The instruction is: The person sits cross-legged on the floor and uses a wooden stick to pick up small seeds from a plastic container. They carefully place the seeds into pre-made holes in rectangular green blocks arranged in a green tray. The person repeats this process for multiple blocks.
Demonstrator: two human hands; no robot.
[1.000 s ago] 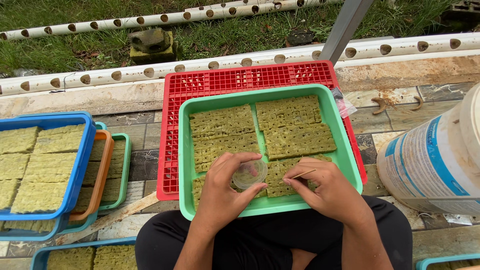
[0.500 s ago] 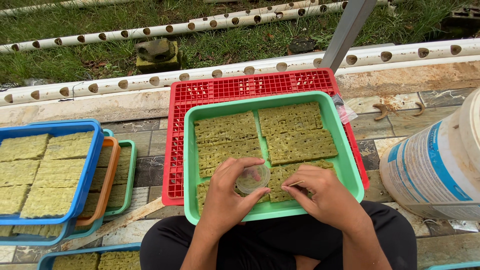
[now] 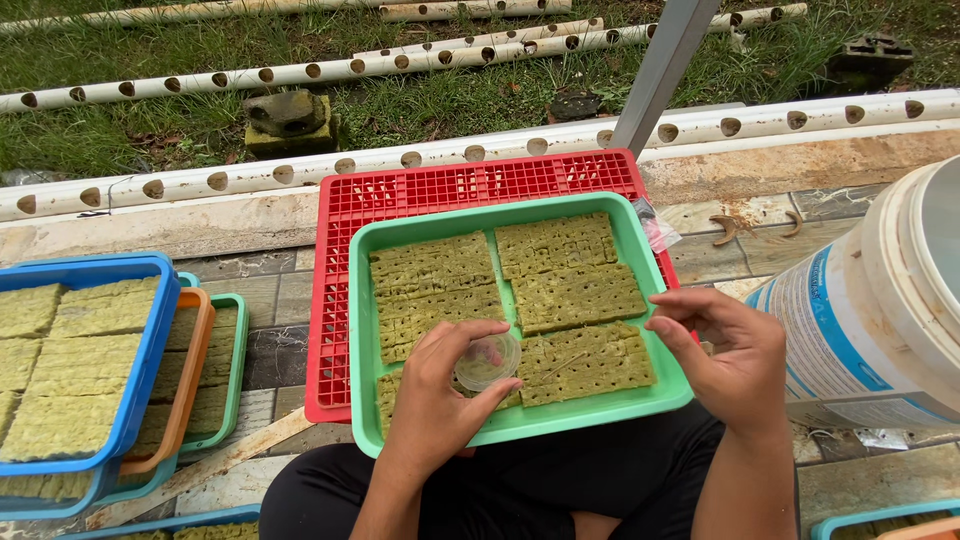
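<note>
A green tray [image 3: 358, 300] rests on a red perforated crate [image 3: 420, 190] in front of my lap. It holds several yellow-green sponge slabs [image 3: 570, 270] cut into small cubes. My left hand [image 3: 435, 405] is over the tray's near edge, gripping a small clear round container [image 3: 488, 360] above the slabs. My right hand [image 3: 725, 355] hovers at the tray's right rim with its fingertips pinched together; I cannot tell whether anything tiny is between them. A thin stick [image 3: 566, 364] lies on the near right slab.
A stack of blue, orange and green trays [image 3: 150, 340] with more slabs sits at the left. A large white bucket [image 3: 880, 300] stands at the right. White pipes with round holes [image 3: 400, 160] lie beyond the crate, near a grey metal post [image 3: 660, 70] and grass.
My right hand has lifted off the near right slab and drawn back to the tray's right rim. My left hand stays on the clear container. The view has tilted slightly.
</note>
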